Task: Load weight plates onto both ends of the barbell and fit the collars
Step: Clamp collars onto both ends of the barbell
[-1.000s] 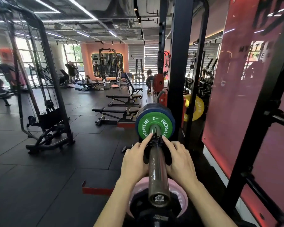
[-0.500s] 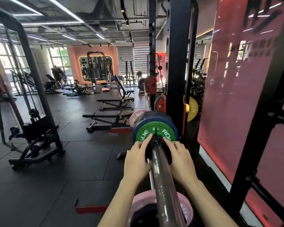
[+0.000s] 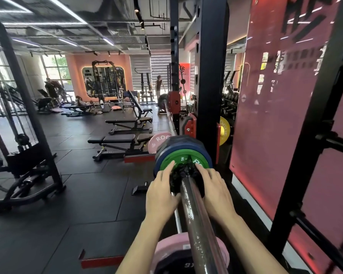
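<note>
The barbell sleeve (image 3: 198, 224) runs from the bottom of the view up to a green plate (image 3: 183, 158), which sits against a blue plate (image 3: 181, 147) with a black plate behind. A black collar (image 3: 183, 177) sits on the sleeve right in front of the green plate. My left hand (image 3: 161, 194) grips the collar from the left, fingertips on the green plate. My right hand (image 3: 216, 192) grips it from the right. The bar rests in the red hook (image 3: 189, 126) of the black rack.
The black rack upright (image 3: 210, 76) stands just right of the plates, with a red panel (image 3: 281, 115) beyond. Pink plates lie on the floor below the sleeve (image 3: 222, 252) and lean by the benches (image 3: 158, 140). Benches (image 3: 115, 139) and a cable machine (image 3: 24, 135) stand left.
My view has shifted closer and to the right along the sleeve. Both hands stay on the collar and have slid it up against the green plate.
</note>
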`<state>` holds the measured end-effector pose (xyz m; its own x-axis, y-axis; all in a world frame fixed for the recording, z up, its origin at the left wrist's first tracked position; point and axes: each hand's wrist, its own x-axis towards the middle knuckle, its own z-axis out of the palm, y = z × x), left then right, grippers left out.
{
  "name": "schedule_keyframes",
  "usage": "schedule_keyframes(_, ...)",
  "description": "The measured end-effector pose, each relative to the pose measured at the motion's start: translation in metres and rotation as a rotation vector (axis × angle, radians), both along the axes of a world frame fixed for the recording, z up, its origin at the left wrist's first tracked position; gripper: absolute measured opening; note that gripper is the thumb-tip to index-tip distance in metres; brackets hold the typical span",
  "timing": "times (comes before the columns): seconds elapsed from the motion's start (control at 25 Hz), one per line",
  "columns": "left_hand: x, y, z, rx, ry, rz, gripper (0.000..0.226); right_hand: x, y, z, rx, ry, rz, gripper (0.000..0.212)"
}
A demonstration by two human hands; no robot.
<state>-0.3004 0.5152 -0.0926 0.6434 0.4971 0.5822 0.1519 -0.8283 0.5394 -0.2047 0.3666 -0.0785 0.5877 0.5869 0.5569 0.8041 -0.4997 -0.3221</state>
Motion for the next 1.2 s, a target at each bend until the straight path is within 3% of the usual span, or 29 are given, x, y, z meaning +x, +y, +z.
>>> schedule_keyframes(0.36, -0.006, -0.001, 0.001, 0.148, -0.138, -0.002, 0.076, -0.005, 0.001, -0.001, 0.011, -0.038, -0.023, 0.053)
schedule_keyframes(0.56, -0.011, 0.001, 0.008, 0.181, -0.152, -0.023, 0.075, -0.007, 0.001, 0.007, 0.047, -0.035, 0.038, 0.073)
schedule_keyframes(0.68, -0.011, 0.0, 0.015, 0.158, -0.081, -0.039, 0.075, -0.01, 0.003, 0.011, 0.07, -0.023, 0.086, 0.074)
schedule_keyframes(0.84, -0.011, -0.002, 0.02, 0.057, -0.02, -0.054, 0.082, -0.005, 0.005, 0.011, 0.065, -0.013, 0.105, 0.078)
schedule_keyframes(1.04, -0.011, -0.006, 0.021, 0.015, 0.003, -0.053, 0.109, 0.005, 0.007, 0.015, 0.027, -0.023, 0.121, 0.08)
schedule_keyframes(1.2, -0.011, -0.005, 0.021, 0.017, 0.023, -0.049, 0.11, 0.01, 0.008, 0.019, -0.019, -0.094, 0.143, 0.076)
